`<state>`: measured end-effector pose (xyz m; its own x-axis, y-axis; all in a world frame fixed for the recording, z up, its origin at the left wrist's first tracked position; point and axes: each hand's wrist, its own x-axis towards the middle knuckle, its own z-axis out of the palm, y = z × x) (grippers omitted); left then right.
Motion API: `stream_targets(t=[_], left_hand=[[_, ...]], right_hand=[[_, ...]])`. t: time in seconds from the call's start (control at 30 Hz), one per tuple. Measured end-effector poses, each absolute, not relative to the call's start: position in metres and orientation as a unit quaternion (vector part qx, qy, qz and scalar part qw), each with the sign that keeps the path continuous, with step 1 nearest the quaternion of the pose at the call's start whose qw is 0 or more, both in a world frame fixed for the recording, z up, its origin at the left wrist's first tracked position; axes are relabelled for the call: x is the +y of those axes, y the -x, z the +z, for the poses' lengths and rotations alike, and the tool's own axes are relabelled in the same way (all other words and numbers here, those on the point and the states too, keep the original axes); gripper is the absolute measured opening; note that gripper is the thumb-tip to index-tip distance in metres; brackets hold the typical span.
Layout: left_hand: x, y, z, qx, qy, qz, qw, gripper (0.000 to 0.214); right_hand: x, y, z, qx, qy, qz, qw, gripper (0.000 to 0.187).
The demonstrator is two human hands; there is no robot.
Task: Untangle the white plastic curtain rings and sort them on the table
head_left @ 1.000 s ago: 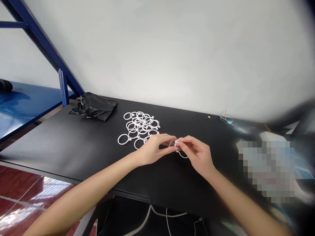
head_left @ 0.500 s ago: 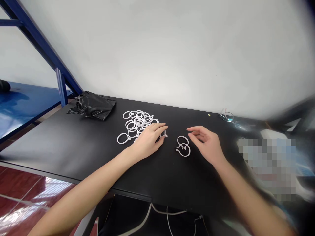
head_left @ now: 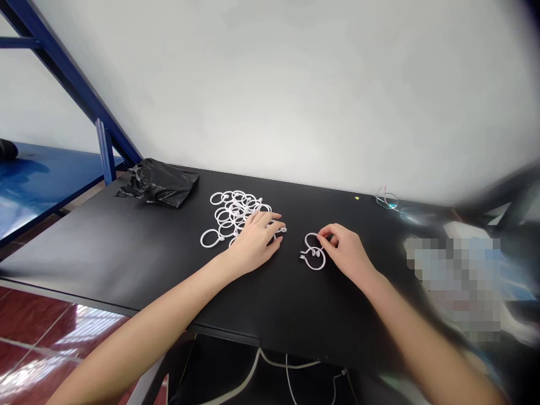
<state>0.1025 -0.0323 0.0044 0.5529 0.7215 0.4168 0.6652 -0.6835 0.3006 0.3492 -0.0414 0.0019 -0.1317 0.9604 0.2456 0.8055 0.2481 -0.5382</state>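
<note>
On the black tabletop (head_left: 265, 292) a pile of white plastic rings (head_left: 236, 212) lies loosely overlapped. They look like shower curtain rings with small knobbed ends. My left hand (head_left: 255, 239) lies over the right side of that pile, fingers extended and apart, hiding some of the rings. Two more rings lie apart to the right: an upper ring (head_left: 306, 242) overlaps a lower ring (head_left: 324, 261) whose ends are unclasped. My right hand (head_left: 343, 244) pinches the upper ring's right edge between thumb and fingertips.
A crumpled black plastic bag (head_left: 169, 183) lies at the back left. Eyeglasses (head_left: 387, 201) rest near the wall at the right. A white packet, partly pixelated (head_left: 455, 287), sits at the far right. Cables (head_left: 253, 371) hang below the front edge. Blue metal framing (head_left: 80, 84) stands at left.
My right hand has moved left and down, and its thumb and fingers have closed on the upper ring. My left hand has shifted slightly left over the pile.
</note>
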Motion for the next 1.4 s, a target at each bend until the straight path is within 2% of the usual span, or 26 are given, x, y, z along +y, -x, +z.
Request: stream_targets(t=[0.17,0.3,0.43,0.5,0.6,0.7,0.77,0.87,0.97,1.13,1.23,1.3,1.4], left_hand=[[-0.035,-0.105,0.008,0.371,-0.88,0.294,0.051,0.02],[-0.037,-0.107,0.007,0.352,-0.88,0.316,0.053,0.02],[-0.039,-0.109,0.008,0.341,-0.88,0.326,0.06,0.021],[-0.041,-0.11,0.009,0.339,-0.877,0.332,0.073,0.022],[-0.043,-0.111,0.01,0.333,-0.868,0.35,0.117,0.04],[-0.047,-0.113,0.01,0.311,-0.861,0.366,0.166,0.06],[-0.05,-0.114,0.01,0.286,-0.863,0.372,0.186,0.061],[-0.054,-0.116,0.012,0.252,-0.873,0.373,0.187,0.051],[-0.057,-0.116,0.015,0.241,-0.88,0.372,0.172,0.043],[-0.056,-0.116,0.015,0.219,-0.885,0.371,0.176,0.05],[-0.055,-0.118,0.014,0.218,-0.886,0.372,0.173,0.045],[-0.055,-0.118,0.014,0.228,-0.882,0.37,0.183,0.045],[-0.054,-0.116,0.015,0.255,-0.877,0.36,0.191,0.051]], right_hand=[[-0.047,-0.342,0.007,-0.7,0.587,0.101,0.393,0.013],[-0.055,-0.333,0.009,-0.658,0.535,0.143,0.51,0.012],[-0.059,-0.326,0.012,-0.626,0.496,0.159,0.581,0.01],[-0.06,-0.324,0.015,-0.593,0.489,0.213,0.603,0.012],[-0.061,-0.32,0.02,-0.52,0.481,0.393,0.587,0.02],[-0.064,-0.312,0.021,-0.438,0.478,0.561,0.516,0.026],[-0.068,-0.304,0.02,-0.405,0.478,0.62,0.472,0.026],[-0.075,-0.296,0.019,-0.399,0.467,0.662,0.429,0.026],[-0.079,-0.293,0.02,-0.404,0.452,0.678,0.416,0.024],[-0.076,-0.296,0.02,-0.392,0.447,0.699,0.396,0.026],[-0.074,-0.298,0.019,-0.441,0.438,0.69,0.371,0.029],[-0.073,-0.3,0.019,-0.495,0.452,0.639,0.378,0.031],[-0.074,-0.306,0.019,-0.585,0.482,0.466,0.457,0.022]])
